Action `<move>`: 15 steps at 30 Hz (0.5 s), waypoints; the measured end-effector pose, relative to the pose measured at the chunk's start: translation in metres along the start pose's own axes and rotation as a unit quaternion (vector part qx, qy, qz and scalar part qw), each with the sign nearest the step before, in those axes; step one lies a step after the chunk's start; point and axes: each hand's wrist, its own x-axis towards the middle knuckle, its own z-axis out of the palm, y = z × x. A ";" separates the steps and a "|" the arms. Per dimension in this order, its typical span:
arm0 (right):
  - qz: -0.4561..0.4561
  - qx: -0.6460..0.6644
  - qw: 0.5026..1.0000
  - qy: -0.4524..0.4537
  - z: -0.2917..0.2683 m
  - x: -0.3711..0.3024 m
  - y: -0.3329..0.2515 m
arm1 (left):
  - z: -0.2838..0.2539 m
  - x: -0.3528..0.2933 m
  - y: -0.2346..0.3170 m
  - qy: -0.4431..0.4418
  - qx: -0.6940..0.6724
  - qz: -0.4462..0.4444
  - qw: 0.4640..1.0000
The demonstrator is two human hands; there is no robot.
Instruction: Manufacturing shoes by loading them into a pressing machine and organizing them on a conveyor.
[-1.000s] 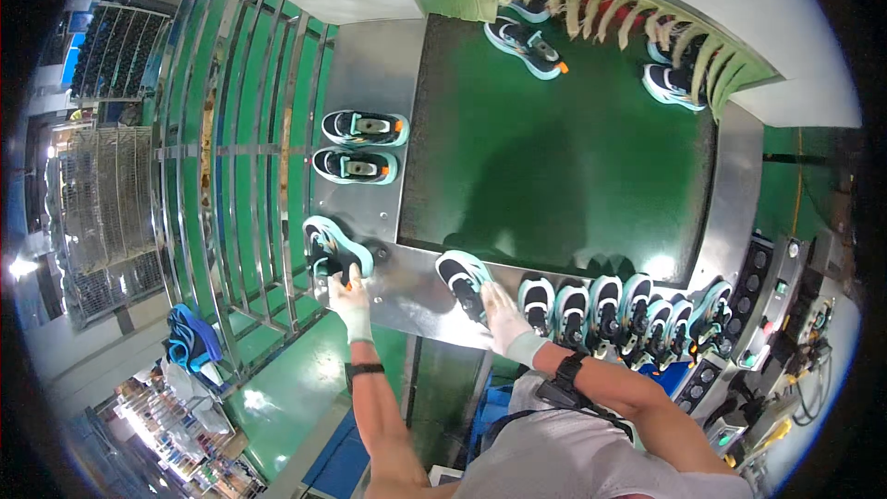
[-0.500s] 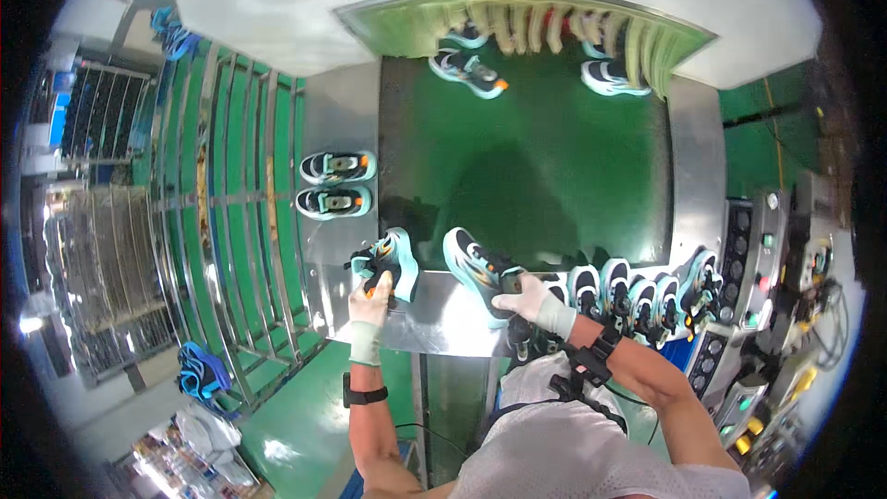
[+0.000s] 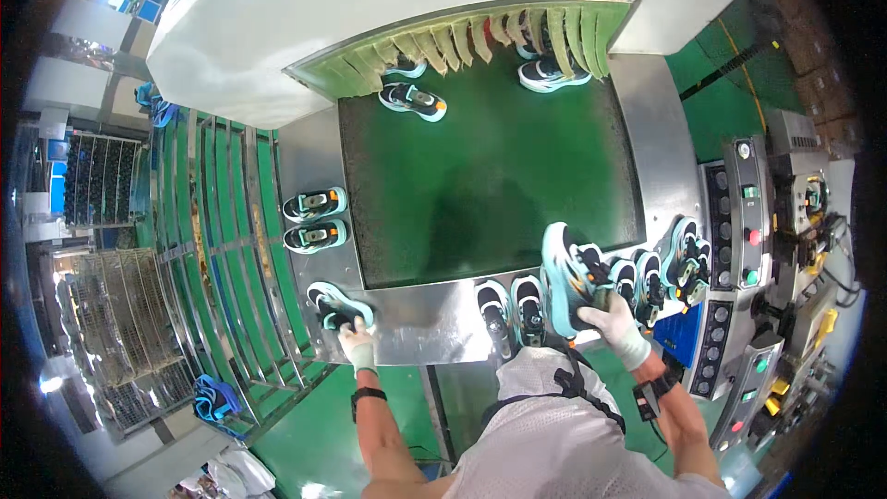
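My right hand [image 3: 619, 329], in a white glove, grips a black and pale-blue sneaker [image 3: 565, 268] by its heel end and holds it above the row at the metal front ledge. At the ledge's left end, my gloved left hand [image 3: 358, 342] has its fingers closed at the heel of another such sneaker [image 3: 338, 303]. To the right of my left hand, two sneakers [image 3: 528, 309] stand side by side on the ledge. Several more sneakers [image 3: 650, 279] are lined up beyond the held one, partly hidden by it.
Ahead lies a green conveyor belt [image 3: 480, 185] running under a fringed green curtain [image 3: 462, 37], with sneakers [image 3: 413, 102] near the fringe. Two sneakers [image 3: 314, 237] rest on the left metal edge. A metal rack [image 3: 226, 249] stands left; control boxes with buttons [image 3: 744, 222] stand right.
My right hand has carried its sneaker to the right, over the row. My left hand's sneaker now sits lower on the ledge's left end. The head view has shifted and turned.
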 end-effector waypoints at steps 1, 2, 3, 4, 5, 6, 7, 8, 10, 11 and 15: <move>0.023 -0.042 0.999 0.022 -0.011 -0.004 0.007 | 0.001 0.005 -0.012 -0.112 0.059 -0.040 0.991; 0.020 -0.051 0.998 0.036 -0.011 -0.010 -0.001 | -0.003 0.002 0.004 -0.167 0.174 -0.063 0.968; 0.018 -0.060 0.997 0.051 -0.010 -0.018 -0.011 | -0.014 -0.004 0.034 -0.200 0.244 -0.070 0.946; -0.001 -0.069 0.995 0.072 -0.015 -0.024 -0.006 | -0.030 -0.011 0.064 -0.203 0.275 -0.052 0.938; 0.021 -0.058 0.996 0.058 -0.006 -0.030 -0.022 | -0.046 -0.013 0.074 -0.200 0.308 -0.046 0.929; 0.012 -0.034 0.997 0.069 -0.005 -0.035 -0.022 | -0.049 -0.005 0.073 -0.182 0.308 -0.026 0.933; 0.003 -0.010 0.997 0.080 -0.006 -0.041 -0.020 | -0.052 0.003 0.071 -0.165 0.309 -0.007 0.936; 0.023 -0.074 0.993 0.084 -0.015 -0.044 -0.021 | -0.064 0.006 0.100 -0.201 0.313 -0.020 0.928; 0.043 -0.081 0.992 0.089 -0.019 -0.047 -0.017 | -0.055 0.021 0.077 -0.196 0.330 0.025 0.923; 0.053 -0.082 0.990 0.102 -0.019 -0.044 -0.012 | -0.049 0.028 0.073 -0.196 0.344 0.041 0.917; 0.033 -0.046 0.996 0.067 -0.012 -0.027 -0.010 | -0.037 0.029 0.052 -0.199 0.344 0.028 0.917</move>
